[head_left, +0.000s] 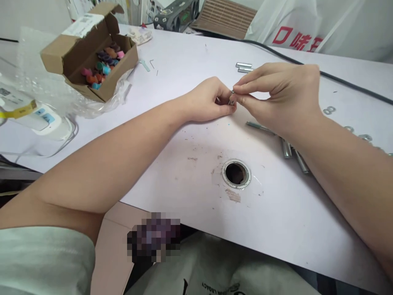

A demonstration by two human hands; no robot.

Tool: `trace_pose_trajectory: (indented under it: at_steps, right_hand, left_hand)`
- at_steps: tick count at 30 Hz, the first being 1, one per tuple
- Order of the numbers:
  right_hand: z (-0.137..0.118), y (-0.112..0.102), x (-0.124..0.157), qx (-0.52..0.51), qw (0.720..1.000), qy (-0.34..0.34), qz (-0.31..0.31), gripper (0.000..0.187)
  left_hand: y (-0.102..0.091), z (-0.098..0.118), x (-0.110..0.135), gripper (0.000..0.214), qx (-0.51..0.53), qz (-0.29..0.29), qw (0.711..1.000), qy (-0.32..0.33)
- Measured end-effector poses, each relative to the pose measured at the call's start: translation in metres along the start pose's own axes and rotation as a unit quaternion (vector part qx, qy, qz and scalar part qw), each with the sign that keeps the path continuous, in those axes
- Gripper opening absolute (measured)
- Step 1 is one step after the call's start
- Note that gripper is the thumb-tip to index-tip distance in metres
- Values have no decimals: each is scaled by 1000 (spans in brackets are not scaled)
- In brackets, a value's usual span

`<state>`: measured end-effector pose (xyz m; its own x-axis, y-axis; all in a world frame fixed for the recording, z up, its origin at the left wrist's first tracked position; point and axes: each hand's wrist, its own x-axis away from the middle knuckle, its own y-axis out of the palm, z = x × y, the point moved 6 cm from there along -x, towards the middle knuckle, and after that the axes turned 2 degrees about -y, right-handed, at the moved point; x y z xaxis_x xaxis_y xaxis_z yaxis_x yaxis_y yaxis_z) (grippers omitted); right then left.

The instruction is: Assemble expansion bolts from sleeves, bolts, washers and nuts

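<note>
My left hand (211,100) is closed in a loose fist around a small metal part (231,98), of which only a bit shows between the fingers. With thumb and fingertips pinched, my right hand (276,88) holds the upper end of that same part; its exact kind is hidden. Below my right hand lie a threaded metal rod (259,127) and metal sleeves (287,148), partly covered by the wrist. Beyond the right fingers, two more metal sleeves (244,65) rest side by side. Washers (329,110) lie to the right of my right wrist.
A cardboard box (119,73) holding colourful small pieces stands open at the back left, on bubble wrap. A white device (52,123) is at the left edge. The table has a round cable hole (236,174). A black cable (353,84) runs behind the right hand, near a white plastic bag (337,24).
</note>
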<state>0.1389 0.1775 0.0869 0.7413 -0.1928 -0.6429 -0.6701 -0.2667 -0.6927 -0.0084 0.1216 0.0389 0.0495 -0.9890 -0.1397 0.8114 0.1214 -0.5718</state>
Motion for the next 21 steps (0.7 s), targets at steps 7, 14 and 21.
trace_pose_trajectory:
  at_steps: [7,14,21]
  right_hand:
    - [-3,-1,-1,4,1000,-20,-1,7]
    - [-13,-10,-4,37,999,5,-20,6]
    - [-18,-44,-21,104,991,79,6,11]
  left_hand:
    - [2,2,-1,27,-48,-12,999,-2]
    - [3,4,1,21,-11,-14,1000,-3]
    - [-2,0,1,7,7,9,1000,-21]
